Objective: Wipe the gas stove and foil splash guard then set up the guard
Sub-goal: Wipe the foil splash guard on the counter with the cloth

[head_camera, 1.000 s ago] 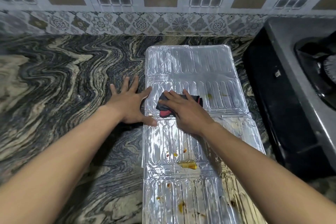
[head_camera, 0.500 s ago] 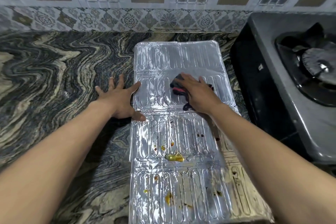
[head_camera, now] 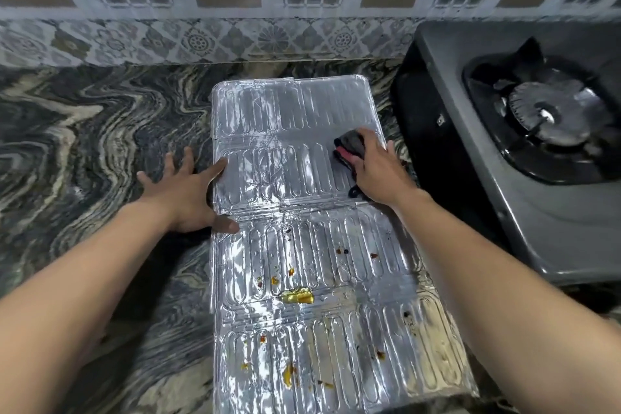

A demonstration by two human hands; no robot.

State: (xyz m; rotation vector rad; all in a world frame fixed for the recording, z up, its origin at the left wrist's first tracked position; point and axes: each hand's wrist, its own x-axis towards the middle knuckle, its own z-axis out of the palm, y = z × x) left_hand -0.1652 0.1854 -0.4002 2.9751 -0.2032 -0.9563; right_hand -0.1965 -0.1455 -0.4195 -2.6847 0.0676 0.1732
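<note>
We are logging the foil splash guard (head_camera: 322, 245) lying flat on the countertop (head_camera: 100, 131), with its near end reaching the counter's front edge. The two nearest panels are carrying yellow and brown spatter (head_camera: 297, 296) and are looking unwiped.

We are judging the sheet light, thin and easily creased, and slick where greasy. It is likely hinging along the seams between panels. We are therefore favouring a flat palm on the edges over a pinch mid-panel.

Farther in, the left hand (head_camera: 188, 191) is lying flat with fingers spread on the counter, its thumb and forefinger resting on the guard's left edge. The right hand (head_camera: 376, 168) is curling over a bunched dark cloth (head_camera: 347, 148) and pressing it onto the third panel at the guard's right edge, near the gas stove (head_camera: 504, 198).

The long axis is running from the front edge toward the tiled wall (head_camera: 235, 40). The far short end is stopping near the counter's back edge.
</note>
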